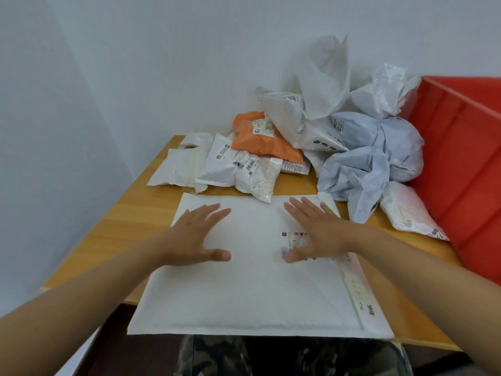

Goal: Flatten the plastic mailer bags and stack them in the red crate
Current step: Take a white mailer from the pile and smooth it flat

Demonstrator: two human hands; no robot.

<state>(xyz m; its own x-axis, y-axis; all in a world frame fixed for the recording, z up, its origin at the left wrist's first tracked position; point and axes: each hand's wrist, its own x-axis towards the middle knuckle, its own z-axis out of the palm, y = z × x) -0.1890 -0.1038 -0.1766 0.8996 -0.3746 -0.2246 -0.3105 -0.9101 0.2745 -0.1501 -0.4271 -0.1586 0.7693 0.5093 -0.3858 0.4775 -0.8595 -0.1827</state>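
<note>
Your left hand point(199, 236) and right hand point(315, 232), fingers straight and slightly spread, press flat on a white, softly padded rectangular mailer point(252, 291) lying on the wooden table point(113, 226), its long axis running away from you, near edge overhanging, crumpled bags point(320, 147) and the red crate point(466, 169) beyond.

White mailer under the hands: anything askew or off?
Slightly. The white mailer sticks out past the near edge of the table, so that strip is unsupported. The left hand and right hand press flat on its far half. A label strip on its right side looks wrinkled. No tears visible.
</note>
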